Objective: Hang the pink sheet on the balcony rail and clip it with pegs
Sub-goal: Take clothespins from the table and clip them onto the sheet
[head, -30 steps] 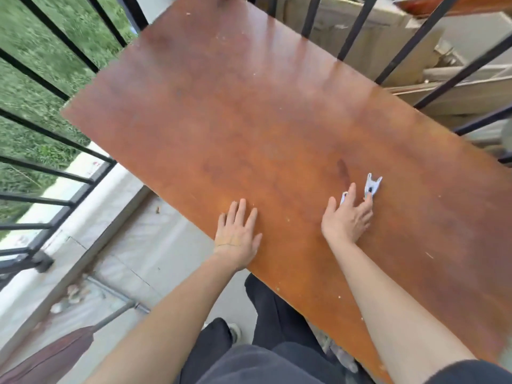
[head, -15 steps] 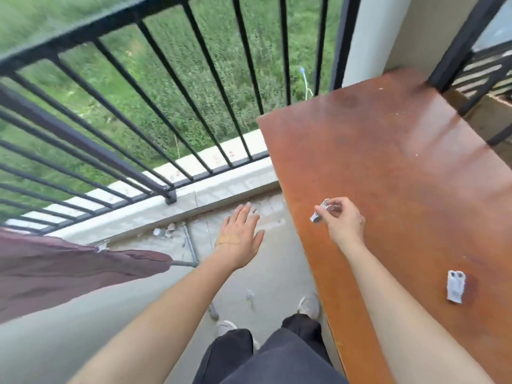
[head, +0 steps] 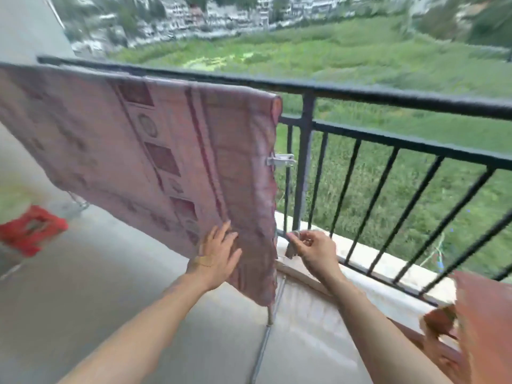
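The pink patterned sheet (head: 144, 151) hangs over the black balcony rail (head: 388, 97), covering its left part. One white peg (head: 281, 160) is clipped on the sheet's right edge, halfway down. My left hand (head: 217, 254) lies flat with spread fingers against the sheet's lower right part. My right hand (head: 311, 250) is just right of the sheet's lower edge, fingers pinched on a pale peg (head: 291, 245).
Black vertical bars (head: 379, 189) and a pale concrete ledge (head: 388, 268) run along the right. The brown wooden table's corner (head: 484, 328) is at lower right. A red stool (head: 30, 230) stands on the grey floor at left. A thin metal rod (head: 266, 339) lies on the floor.
My view swung from the table up to the rail and the sheet. My right hand carried the peg from the table to the sheet's edge, and my left hand now rests on the sheet.
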`<action>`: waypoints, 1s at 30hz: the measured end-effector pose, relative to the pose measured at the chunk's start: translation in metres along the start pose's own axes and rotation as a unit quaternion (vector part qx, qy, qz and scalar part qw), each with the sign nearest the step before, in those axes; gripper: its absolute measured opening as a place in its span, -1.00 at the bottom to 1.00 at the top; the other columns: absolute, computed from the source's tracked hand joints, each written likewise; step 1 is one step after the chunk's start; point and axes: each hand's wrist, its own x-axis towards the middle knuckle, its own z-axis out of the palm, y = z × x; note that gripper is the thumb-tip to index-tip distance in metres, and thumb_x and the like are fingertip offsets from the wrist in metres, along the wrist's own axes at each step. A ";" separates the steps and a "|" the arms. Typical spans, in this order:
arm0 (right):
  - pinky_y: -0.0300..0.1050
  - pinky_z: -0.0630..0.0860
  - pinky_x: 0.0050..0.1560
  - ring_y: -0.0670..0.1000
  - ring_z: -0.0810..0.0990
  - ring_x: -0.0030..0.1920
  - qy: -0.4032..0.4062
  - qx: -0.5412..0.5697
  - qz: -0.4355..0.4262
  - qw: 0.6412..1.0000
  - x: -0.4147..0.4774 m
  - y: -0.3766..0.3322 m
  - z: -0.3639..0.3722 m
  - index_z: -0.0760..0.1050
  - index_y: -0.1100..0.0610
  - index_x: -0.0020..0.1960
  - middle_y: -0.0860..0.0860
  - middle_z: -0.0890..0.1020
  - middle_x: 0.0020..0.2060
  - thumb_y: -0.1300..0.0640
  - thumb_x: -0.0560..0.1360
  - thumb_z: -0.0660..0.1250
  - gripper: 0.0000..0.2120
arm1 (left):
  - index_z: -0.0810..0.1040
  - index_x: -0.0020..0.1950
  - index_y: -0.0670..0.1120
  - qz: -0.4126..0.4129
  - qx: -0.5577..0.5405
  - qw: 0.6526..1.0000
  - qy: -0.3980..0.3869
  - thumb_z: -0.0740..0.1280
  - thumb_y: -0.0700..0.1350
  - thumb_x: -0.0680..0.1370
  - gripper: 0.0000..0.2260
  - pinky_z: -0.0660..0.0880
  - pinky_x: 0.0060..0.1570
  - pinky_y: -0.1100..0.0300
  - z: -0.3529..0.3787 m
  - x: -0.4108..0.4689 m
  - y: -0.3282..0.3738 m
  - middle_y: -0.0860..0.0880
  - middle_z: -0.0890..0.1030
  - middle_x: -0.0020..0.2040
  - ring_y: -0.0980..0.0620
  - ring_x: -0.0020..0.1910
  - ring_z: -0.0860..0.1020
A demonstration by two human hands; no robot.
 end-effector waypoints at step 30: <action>-0.26 0.49 -0.22 -0.19 0.61 -0.30 -0.386 0.218 -0.190 0.876 0.309 -0.541 0.680 0.70 0.00 -0.22 -0.08 0.74 -0.29 0.07 0.51 0.46 -0.87 | -0.02 0.61 -0.04 -0.427 0.068 0.884 0.180 -0.24 0.32 0.52 -0.26 -0.05 0.53 -0.12 -0.189 0.122 -0.748 -0.07 -0.13 0.62 -0.06 0.59 -0.11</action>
